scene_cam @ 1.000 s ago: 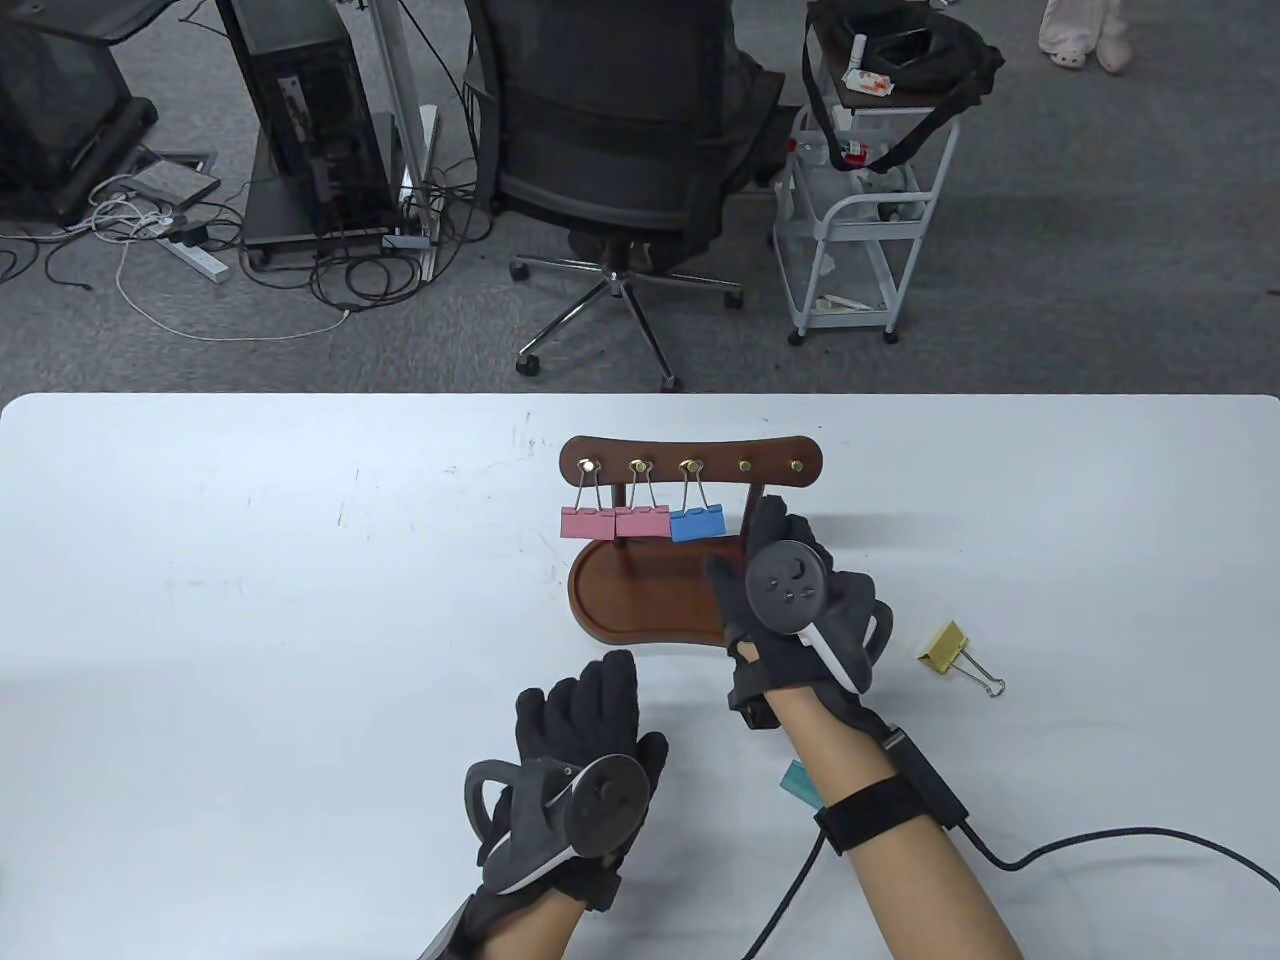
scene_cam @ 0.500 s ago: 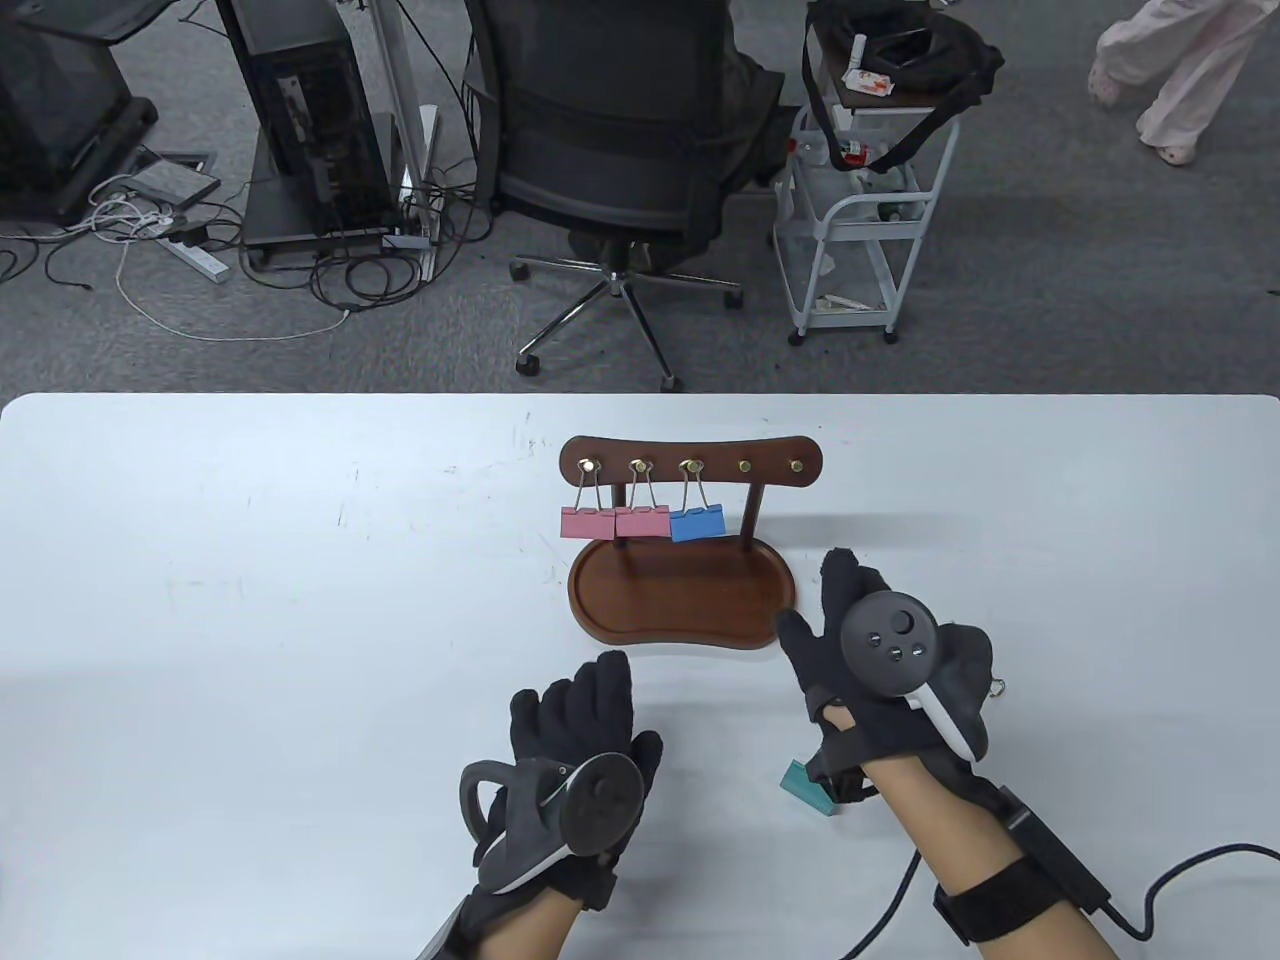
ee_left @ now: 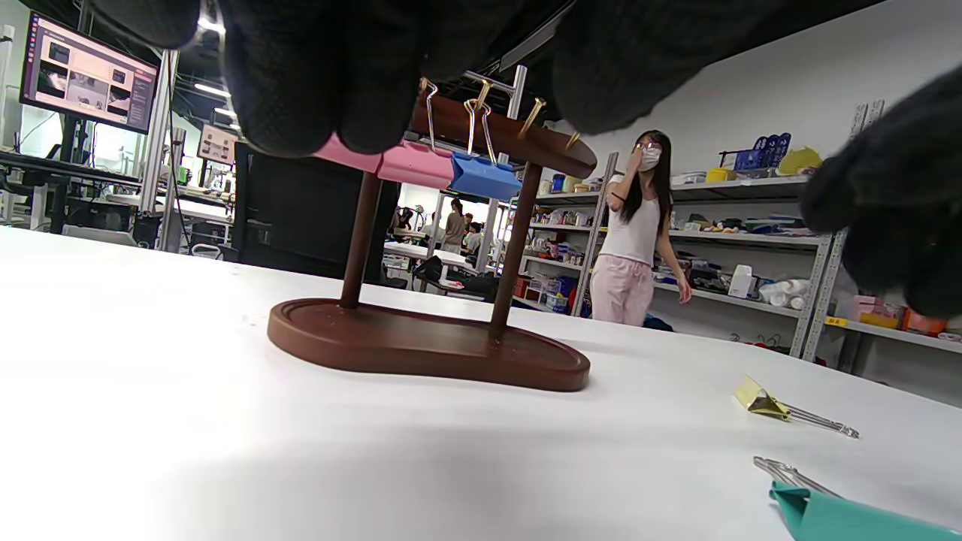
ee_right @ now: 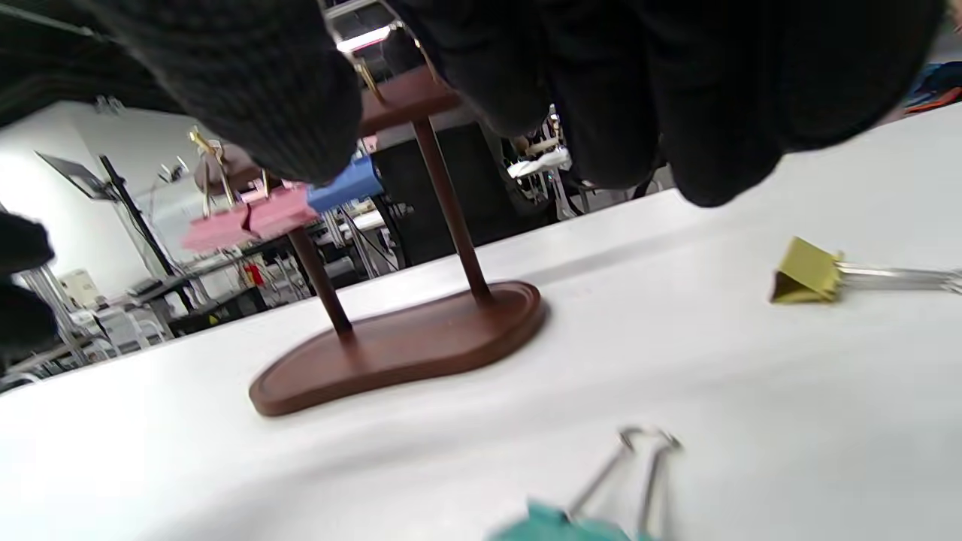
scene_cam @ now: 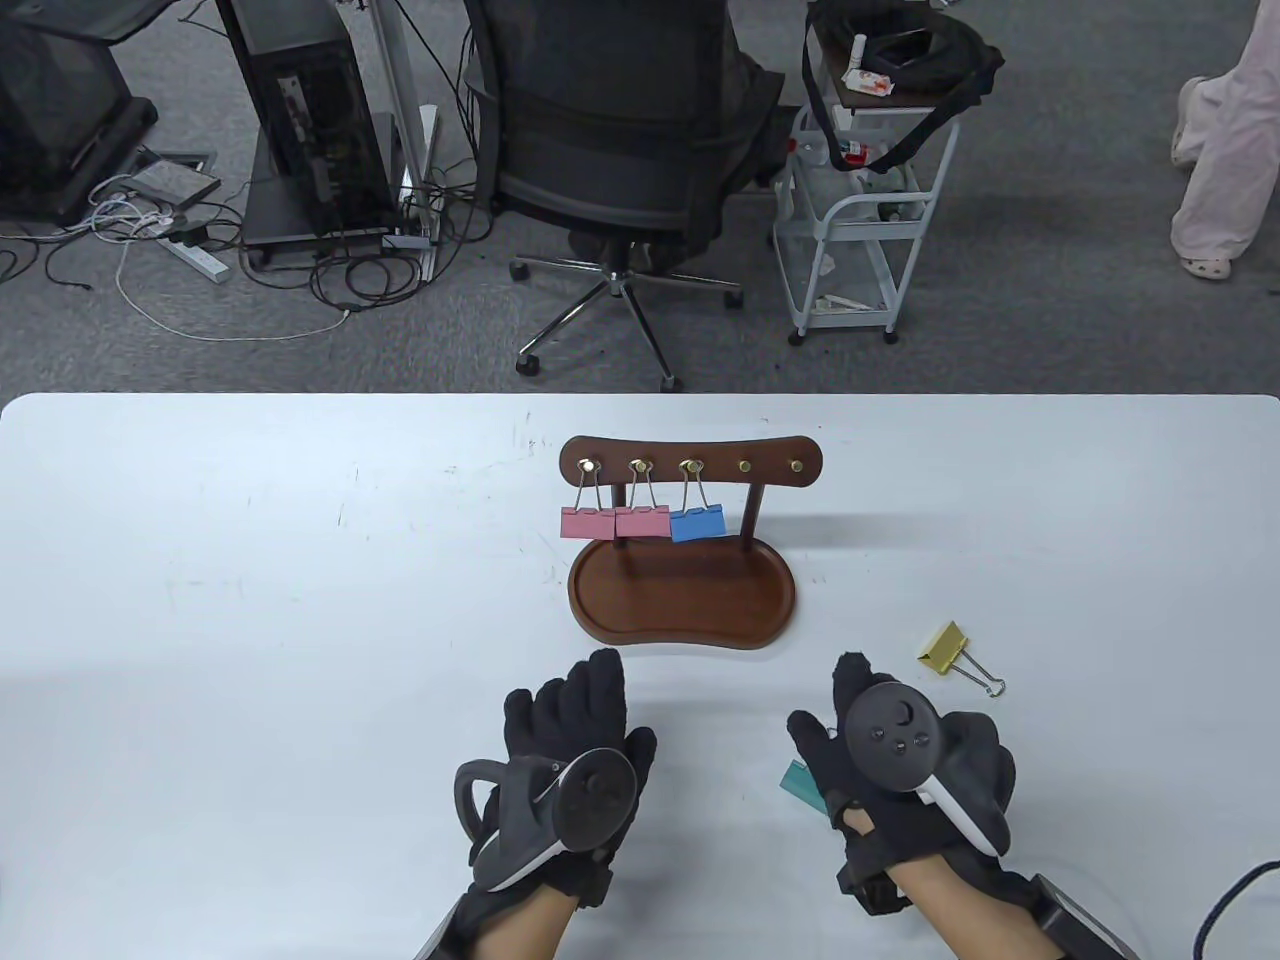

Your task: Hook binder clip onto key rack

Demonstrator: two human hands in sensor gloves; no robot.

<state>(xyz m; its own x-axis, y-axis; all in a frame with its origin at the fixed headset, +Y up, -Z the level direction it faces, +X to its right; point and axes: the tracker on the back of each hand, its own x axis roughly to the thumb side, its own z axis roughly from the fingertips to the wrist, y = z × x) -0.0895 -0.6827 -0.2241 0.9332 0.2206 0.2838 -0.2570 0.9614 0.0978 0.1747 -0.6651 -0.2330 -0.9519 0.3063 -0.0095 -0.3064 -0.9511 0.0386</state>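
Observation:
The brown wooden key rack (scene_cam: pixel 690 463) stands on its tray base (scene_cam: pixel 680 605) at mid table. Two pink binder clips (scene_cam: pixel 587 522) and a blue one (scene_cam: pixel 697 523) hang from its three left hooks; the two right hooks (scene_cam: pixel 770 466) are bare. A yellow clip (scene_cam: pixel 945 648) lies on the table right of the base. A teal clip (scene_cam: pixel 800 782) lies half under my right hand (scene_cam: pixel 838 725), which hovers over it and holds nothing. My left hand (scene_cam: pixel 600 715) lies flat near the front edge, empty.
In the right wrist view the teal clip (ee_right: pixel 556 526) lies just below my fingers, wire handles pointing away, with the yellow clip (ee_right: pixel 808 274) to the right. An office chair (scene_cam: pixel 610 150) and a white cart (scene_cam: pixel 860 230) stand beyond the table's far edge.
My right hand has pulled back from the rack, passed over the yellow clip and come down toward the near edge above the teal clip. My left hand has barely moved.

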